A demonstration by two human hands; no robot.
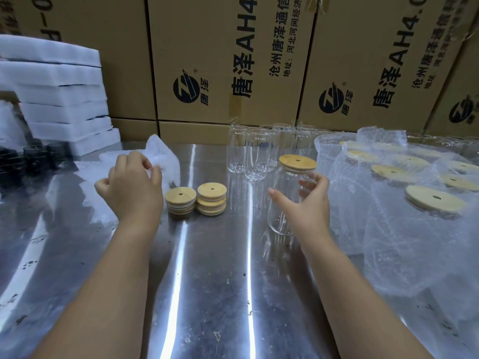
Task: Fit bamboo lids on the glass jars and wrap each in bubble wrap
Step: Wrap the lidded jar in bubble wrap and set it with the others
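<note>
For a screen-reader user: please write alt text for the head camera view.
The right hand grips a lidded glass jar upright on a steel table while the left hand pinches a bubble wrap sheet. Two stacks of bamboo lids sit between them; wrapped jars stand at right.

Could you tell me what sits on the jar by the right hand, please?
A bamboo lid with a centre hole caps the jar; the right hand hides its right side.

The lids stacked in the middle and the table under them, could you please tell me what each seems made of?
The stacked lids look like bamboo or pale wood, matte, tan with faint grain. The table looks like stainless steel, shiny, with streaked light reflections.
</note>
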